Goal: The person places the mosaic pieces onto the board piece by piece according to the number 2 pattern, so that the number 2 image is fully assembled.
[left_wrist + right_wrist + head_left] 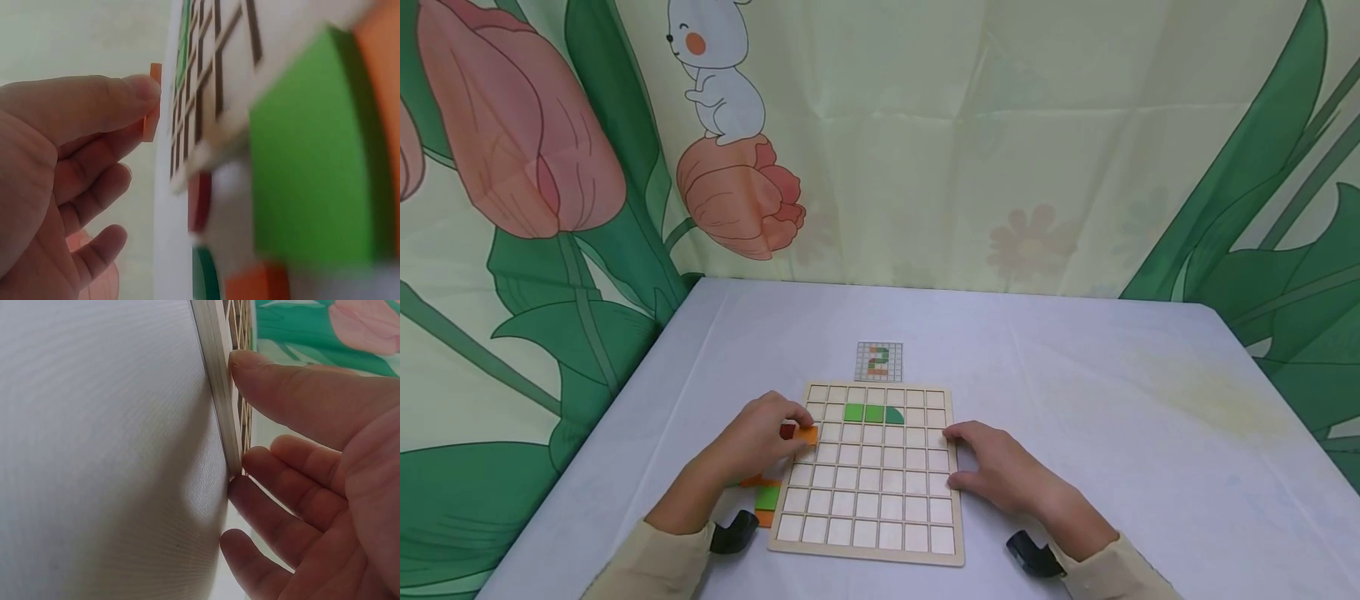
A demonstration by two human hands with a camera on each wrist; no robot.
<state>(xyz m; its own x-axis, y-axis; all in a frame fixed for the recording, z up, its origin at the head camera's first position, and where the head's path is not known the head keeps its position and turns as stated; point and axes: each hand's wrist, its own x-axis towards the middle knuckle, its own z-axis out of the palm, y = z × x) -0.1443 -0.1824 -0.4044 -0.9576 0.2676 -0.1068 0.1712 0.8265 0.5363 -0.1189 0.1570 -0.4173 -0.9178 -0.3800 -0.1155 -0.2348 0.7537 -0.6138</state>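
Apparently, one hand pinches while one steadies

The left hand (760, 439) pinches a flat orange tile (807, 435) between thumb and fingers at the left edge of a pale wooden grid board (865, 556), presumably for precise handling. The right hand (1000, 462), loosely spread, gripping nothing, touches the right rim, probably bracing it. Beyond lies a small printed card (879, 362), likely for viewing.

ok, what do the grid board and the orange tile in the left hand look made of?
Grid board: likely plywood, matte; pale tan frame, layered-looking edge in the right wrist view.
Orange tile: painted wood or plastic, can't tell which; flat solid colour, no visible grain, little shine.
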